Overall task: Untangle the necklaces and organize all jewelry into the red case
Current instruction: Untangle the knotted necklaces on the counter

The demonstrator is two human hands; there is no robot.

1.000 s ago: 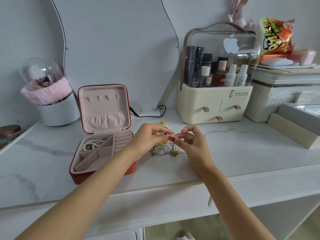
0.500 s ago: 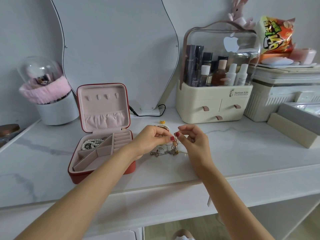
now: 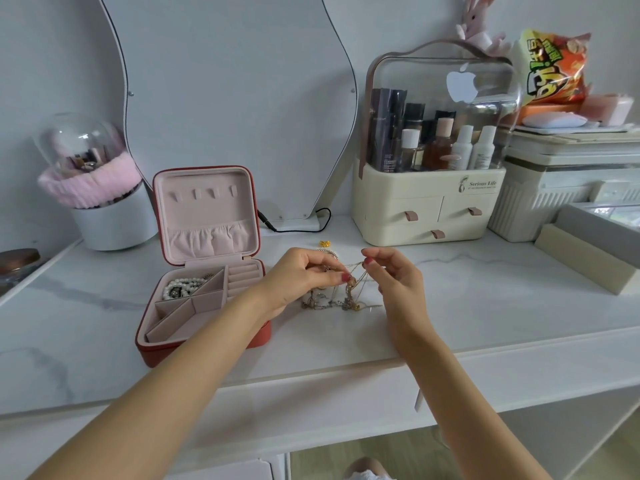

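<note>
A tangle of thin gold necklaces (image 3: 341,299) hangs between my hands just above the white marble tabletop (image 3: 485,306), its lower end resting on the surface. My left hand (image 3: 304,280) pinches the knot from the left. My right hand (image 3: 394,278) pinches a strand a little higher on the right, and chains stretch between the two pinches. The red case (image 3: 202,341) lies open to the left, pink inside, with a pearl piece (image 3: 181,287) in its back left compartment. A small gold item (image 3: 324,243) lies behind my hands.
A cream cosmetics organiser (image 3: 429,206) with a clear lid stands at the back right, beside white boxes (image 3: 561,188). A white pot with a pink band (image 3: 104,206) stands back left. A wavy mirror (image 3: 228,98) and its black cable (image 3: 304,226) are behind the case.
My hands have drawn apart, the right one moving right and up, so the chains are now stretched between them instead of bunched at my fingertips.
</note>
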